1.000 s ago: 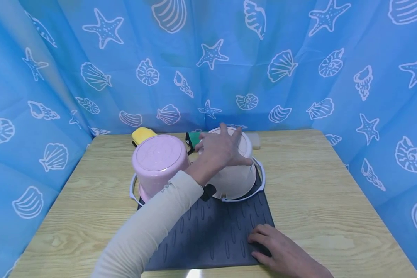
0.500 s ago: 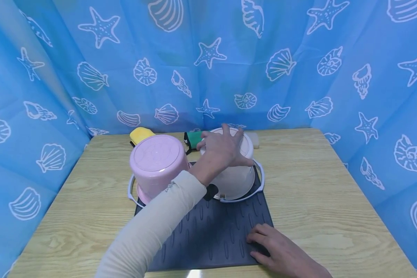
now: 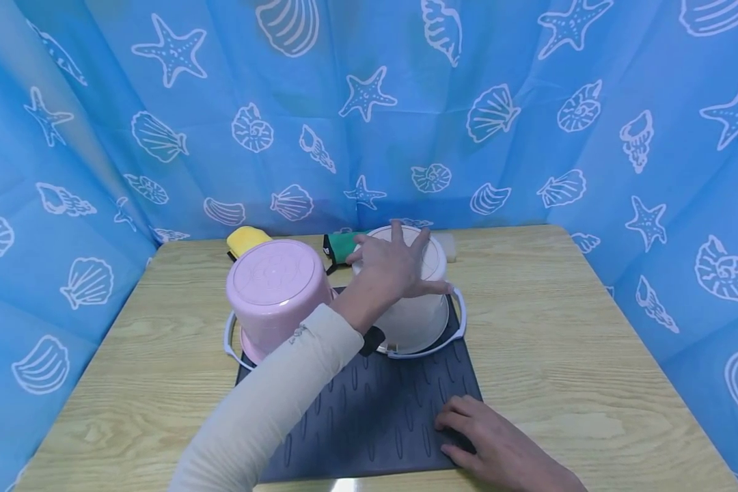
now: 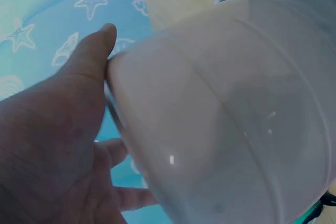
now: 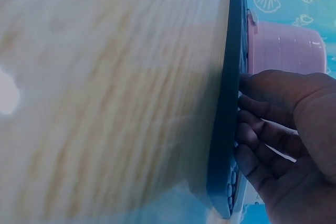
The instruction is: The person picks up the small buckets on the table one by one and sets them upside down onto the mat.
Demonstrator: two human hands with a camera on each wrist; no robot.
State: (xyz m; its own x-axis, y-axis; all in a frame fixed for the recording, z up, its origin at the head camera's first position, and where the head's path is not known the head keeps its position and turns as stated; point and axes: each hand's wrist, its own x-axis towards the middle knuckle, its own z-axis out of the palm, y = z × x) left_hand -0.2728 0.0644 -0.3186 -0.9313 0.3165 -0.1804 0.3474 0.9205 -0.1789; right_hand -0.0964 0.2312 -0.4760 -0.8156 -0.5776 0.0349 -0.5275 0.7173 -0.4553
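Note:
My left hand (image 3: 389, 265) spreads its fingers over the upturned base of a white bucket (image 3: 415, 324). In the left wrist view the thumb lies at the edge of the white bucket's base (image 4: 220, 119), with other fingers partly hidden behind it. To the left stands a pink bucket (image 3: 275, 280), also upside down. Both buckets rest on a dark ribbed mat (image 3: 369, 424). My right hand (image 3: 488, 437) rests at the mat's right side, fingers loosely bent; in the right wrist view its fingertips touch the mat (image 5: 223, 140) and grip nothing.
Behind the pink bucket lies a yellow item (image 3: 246, 240), partly hidden. A green item with black trim (image 3: 339, 247) lies behind the white bucket, with something translucent (image 3: 447, 247) to its right. The wooden table (image 3: 566, 355) ends at a blue shell-patterned curtain (image 3: 369, 150).
The head view has shifted slightly. My left thumb is a little straighter on the white bucket; the buckets and my right hand stay in place.

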